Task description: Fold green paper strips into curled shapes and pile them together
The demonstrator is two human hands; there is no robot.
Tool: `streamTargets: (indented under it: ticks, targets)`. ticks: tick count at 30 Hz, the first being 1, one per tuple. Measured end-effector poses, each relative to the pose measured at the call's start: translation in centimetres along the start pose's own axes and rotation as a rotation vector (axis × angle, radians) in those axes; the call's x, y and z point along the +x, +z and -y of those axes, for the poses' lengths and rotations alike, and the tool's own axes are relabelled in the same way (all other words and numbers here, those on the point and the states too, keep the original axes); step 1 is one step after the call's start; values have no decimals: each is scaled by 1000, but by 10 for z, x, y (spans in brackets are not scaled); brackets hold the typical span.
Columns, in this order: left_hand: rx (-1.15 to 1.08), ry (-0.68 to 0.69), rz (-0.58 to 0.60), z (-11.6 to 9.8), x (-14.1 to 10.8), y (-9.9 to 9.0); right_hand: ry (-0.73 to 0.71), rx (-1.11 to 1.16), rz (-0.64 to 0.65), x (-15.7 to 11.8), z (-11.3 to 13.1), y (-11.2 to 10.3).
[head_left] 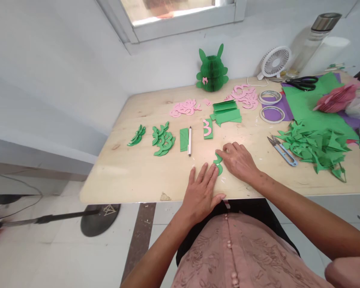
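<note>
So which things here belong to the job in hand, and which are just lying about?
Probably the job:
green cutout, touched by left hand and right hand
heaped green cutouts
pink cutouts
white pen
blue-handled snips

Probably just lying about:
white fan
bottle
black floor base

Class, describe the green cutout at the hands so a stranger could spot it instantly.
On the pale wooden table, look towards the person's side. Between the left hand and right hand lies a small, curvy green paper cutout. Unlike the piled green cutouts further left, it lies apart, touched by both hands.
</note>
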State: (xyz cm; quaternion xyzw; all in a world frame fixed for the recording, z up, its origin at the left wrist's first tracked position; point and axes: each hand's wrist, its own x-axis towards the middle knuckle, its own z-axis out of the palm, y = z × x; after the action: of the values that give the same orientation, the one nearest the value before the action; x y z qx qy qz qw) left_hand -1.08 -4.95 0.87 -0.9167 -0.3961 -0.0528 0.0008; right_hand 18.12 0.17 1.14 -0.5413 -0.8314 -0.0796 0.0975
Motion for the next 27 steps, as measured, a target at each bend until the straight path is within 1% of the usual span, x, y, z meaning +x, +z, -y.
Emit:
streamTargets:
  ticks: [4,9,13,16,18,21,22,24,27]
  targets:
    - [11,-71,-59,-6,-7,1,14,44,-8,0,-3,-1]
    - [39,-58,-65,-10,-13,8,51,134,-56,-11,-2,-8]
    - [3,-66,-70,-10,-13,8,-69,89,-32,-26,5,-15]
    - [-127,-85,-96,-8,-14,6,-99,73,-11,-33,9,-15]
    - [-272,-140,-168,-4,-14,5,-72,112,-15,-34,9,-13]
    - [-480,-282,-307,5,-9,3,35,229,-55,-34,7,-10]
    - [-515,-325,-327,8,-5,2,82,255,-70,-34,6,-10]
    - [-513,-385,-304,13,6,-2,156,265,-84,-32,7,-9]
    - [-393,-403,-183,17,27,-5,191,238,-69,-30,11,-9]
